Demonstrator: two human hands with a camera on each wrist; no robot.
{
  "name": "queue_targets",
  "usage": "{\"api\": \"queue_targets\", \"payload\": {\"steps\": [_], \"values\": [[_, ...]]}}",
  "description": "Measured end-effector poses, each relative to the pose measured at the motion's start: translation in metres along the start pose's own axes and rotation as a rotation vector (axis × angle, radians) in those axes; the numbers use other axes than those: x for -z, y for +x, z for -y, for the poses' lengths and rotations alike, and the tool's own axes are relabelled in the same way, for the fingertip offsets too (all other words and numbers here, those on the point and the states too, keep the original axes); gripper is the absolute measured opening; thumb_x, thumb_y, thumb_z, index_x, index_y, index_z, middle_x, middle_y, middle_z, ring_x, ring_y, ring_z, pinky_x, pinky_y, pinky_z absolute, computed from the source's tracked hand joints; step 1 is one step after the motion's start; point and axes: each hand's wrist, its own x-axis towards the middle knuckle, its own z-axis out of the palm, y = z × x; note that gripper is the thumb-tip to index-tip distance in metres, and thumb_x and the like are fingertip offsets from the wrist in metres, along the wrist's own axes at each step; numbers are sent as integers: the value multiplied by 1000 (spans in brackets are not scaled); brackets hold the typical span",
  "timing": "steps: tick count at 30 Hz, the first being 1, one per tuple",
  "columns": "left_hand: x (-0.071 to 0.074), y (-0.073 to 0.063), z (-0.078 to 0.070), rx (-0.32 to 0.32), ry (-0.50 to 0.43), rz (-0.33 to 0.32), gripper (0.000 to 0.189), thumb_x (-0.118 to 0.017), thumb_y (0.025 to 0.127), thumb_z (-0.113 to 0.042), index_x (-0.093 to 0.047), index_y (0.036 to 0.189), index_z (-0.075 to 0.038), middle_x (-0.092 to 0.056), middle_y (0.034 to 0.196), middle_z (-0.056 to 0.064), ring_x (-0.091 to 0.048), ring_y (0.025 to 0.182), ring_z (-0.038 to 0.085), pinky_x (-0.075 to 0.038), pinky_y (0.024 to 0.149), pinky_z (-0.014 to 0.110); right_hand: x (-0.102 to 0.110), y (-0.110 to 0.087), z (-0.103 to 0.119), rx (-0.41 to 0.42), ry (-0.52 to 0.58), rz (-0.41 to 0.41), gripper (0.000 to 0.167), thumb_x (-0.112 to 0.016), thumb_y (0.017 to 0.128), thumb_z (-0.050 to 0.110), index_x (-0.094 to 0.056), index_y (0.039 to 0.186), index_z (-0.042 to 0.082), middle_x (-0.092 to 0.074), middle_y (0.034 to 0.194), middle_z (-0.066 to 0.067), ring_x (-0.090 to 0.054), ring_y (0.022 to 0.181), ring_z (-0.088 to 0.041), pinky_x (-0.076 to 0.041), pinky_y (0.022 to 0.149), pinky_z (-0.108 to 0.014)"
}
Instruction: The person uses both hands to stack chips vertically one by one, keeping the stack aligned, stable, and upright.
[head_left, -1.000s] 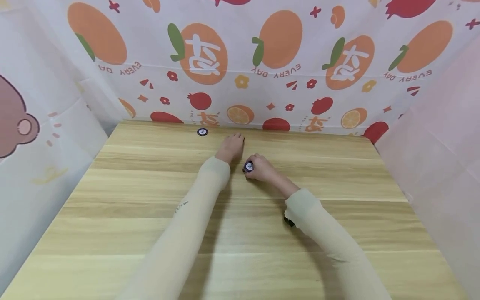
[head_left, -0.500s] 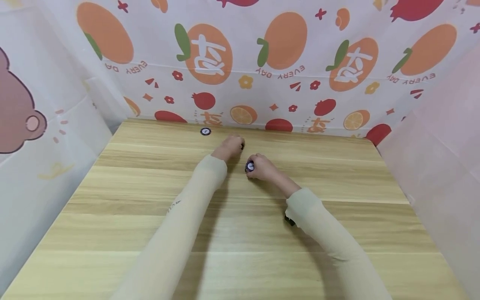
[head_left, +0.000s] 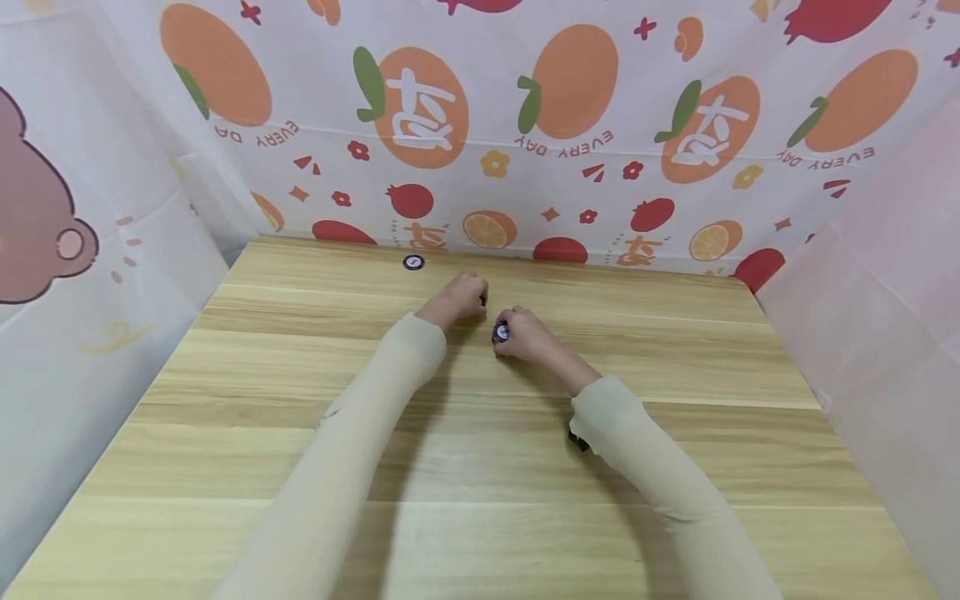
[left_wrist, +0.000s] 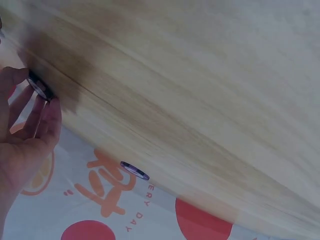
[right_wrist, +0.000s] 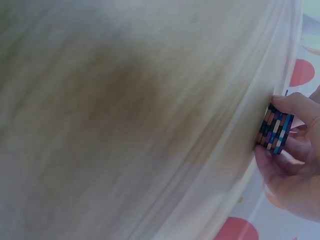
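Note:
My right hand (head_left: 527, 336) grips a short stack of poker chips (right_wrist: 275, 129) between thumb and fingers, close over the wooden table. The top chip of that stack shows a white centre in the head view. Just beyond and to its left, my left hand (head_left: 463, 294) pinches a single dark poker chip (left_wrist: 40, 86) by its edge, thumb on one side and fingers on the other. In the head view most of this chip is hidden by the fingers. A loose poker chip (head_left: 413, 262) with a white centre lies flat near the table's back edge, left of my left hand.
The wooden table (head_left: 480, 467) reaches back to a fruit-printed curtain (head_left: 495, 117). Side curtains (head_left: 862, 317) border it left and right. A small black object (head_left: 578, 442), partly hidden, shows beside my right sleeve cuff.
My left hand has drawn back slightly toward me from the table's back edge, its fingers now round a chip. My right hand keeps its stack nearly still. The head view has shifted slightly.

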Motion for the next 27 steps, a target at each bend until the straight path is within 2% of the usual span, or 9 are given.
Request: {"api": "queue_targets", "payload": {"steps": [7, 16, 21, 27], "values": [[2, -10, 1, 7, -34, -4, 16, -68, 79, -12, -66, 90, -1, -53, 97, 14, -48, 96, 28, -40, 85, 36, -5, -1, 9, -113, -47, -57, 45, -70, 79, 35, -57, 103, 0, -50, 97, -11, -51, 89, -23, -46, 76, -31], [5, -20, 1, -44, -28, 4, 14, -68, 79, -12, -66, 89, -2, -56, 94, 12, -48, 94, 28, -39, 85, 37, -7, -1, 18, -206, -41, -92, 43, -71, 77, 30, -56, 102, -2, -51, 98, -14, -52, 89, -25, -48, 74, -33], [5, -22, 2, -33, -41, 11, 16, -68, 79, -11, -66, 91, -2, -56, 95, 12, -48, 94, 28, -39, 86, 37, -8, -1, 20, -214, -33, -91, 40, -70, 77, 29, -57, 100, -2, -51, 98, -14, -51, 90, -26, -47, 75, -34], [3, -23, 2, -58, -46, 15, 16, -66, 78, -10, -66, 92, -3, -57, 95, 11, -49, 93, 27, -39, 86, 36, -7, 0, 15, -161, -32, -60, 44, -71, 77, 29, -55, 105, -2, -50, 102, -15, -50, 93, -27, -46, 78, -34]]}}
